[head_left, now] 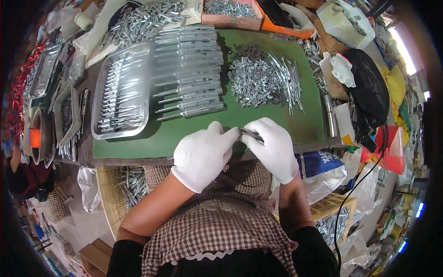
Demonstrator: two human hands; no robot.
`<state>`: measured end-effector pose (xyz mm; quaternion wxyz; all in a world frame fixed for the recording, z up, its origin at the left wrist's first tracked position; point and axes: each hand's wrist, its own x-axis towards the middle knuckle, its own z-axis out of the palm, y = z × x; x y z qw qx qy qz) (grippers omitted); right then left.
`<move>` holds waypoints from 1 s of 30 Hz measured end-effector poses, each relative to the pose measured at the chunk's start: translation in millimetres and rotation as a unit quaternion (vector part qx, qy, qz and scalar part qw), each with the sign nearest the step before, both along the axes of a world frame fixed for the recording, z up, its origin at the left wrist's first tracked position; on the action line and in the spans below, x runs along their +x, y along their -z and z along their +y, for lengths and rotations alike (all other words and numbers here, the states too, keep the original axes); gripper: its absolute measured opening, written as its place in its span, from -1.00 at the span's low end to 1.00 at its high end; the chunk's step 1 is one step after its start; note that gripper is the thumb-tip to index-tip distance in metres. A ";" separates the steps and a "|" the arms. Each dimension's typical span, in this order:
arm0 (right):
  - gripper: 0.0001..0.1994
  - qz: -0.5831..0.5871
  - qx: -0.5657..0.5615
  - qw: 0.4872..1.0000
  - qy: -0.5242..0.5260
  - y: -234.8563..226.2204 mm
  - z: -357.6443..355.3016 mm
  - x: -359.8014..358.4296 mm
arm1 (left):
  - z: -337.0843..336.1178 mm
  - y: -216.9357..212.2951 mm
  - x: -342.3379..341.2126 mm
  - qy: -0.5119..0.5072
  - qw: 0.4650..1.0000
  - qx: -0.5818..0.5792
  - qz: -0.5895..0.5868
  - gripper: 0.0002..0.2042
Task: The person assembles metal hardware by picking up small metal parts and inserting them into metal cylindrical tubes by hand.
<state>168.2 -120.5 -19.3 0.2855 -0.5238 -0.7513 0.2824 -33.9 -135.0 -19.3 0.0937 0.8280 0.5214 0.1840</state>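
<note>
Both my hands wear white knit gloves and meet over the near edge of the green work mat (138, 150). In the fingers of my right hand (275, 148) is a short, dark metal rod-like piece (252, 134). My left hand (201, 154) is closed, its thumb and fingertips pinched at the left end of that piece. Whatever else sits inside the left fingers is hidden. Beyond my hands lies a heap of small silvery metal parts (254, 81), with long thin metal pins (287, 83) beside it. To their left, metal tube-and-rod assemblies (198, 92) lie in a stacked row.
A clear plastic tray (146, 87) of thin metal rods stands on the mat's left. At the back are a pink box (230, 21) of small parts and a loose metal pile (143, 21). A black bag (368, 87) sits right; a yellow basket (108, 196) is below the table.
</note>
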 end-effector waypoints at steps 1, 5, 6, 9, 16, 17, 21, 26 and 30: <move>-0.81 0.011 0.011 1.000 0.008 0.8 0.5 0.1 | 0.3 -0.1 0.3 -0.001 1.000 0.000 0.002 -0.78; -0.83 -0.031 0.123 0.979 0.161 14.4 22.6 14.6 | -0.7 0.0 -0.1 0.002 1.000 0.002 -0.003 -0.79; -0.83 -0.026 0.111 0.975 0.192 15.2 30.5 15.4 | -0.1 0.8 0.2 0.002 1.000 0.008 -0.008 -0.79; -0.83 -0.095 0.137 0.970 0.177 26.1 43.2 21.7 | 1.2 0.9 0.5 0.006 1.000 0.010 -0.009 -0.79; -0.86 -0.047 0.088 0.989 0.108 9.4 18.8 12.0 | 2.4 -0.6 -1.7 0.009 1.000 -0.012 0.003 -0.80; -0.86 0.015 0.045 0.996 0.074 5.9 11.4 9.0 | 2.9 0.3 -2.6 0.007 1.000 -0.013 0.003 -0.80; -0.87 0.068 0.037 0.997 0.013 3.7 -2.2 2.3 | 3.6 1.4 -2.5 0.014 1.000 -0.023 0.004 -0.80; -0.85 -0.014 0.142 0.990 0.006 6.5 -1.8 -4.2 | 2.2 0.1 -2.8 0.010 1.000 -0.027 0.006 -0.81; -0.85 -0.003 0.100 0.995 0.018 9.0 -4.4 -5.1 | 2.2 -0.1 -3.0 0.015 1.000 -0.027 -0.001 -0.82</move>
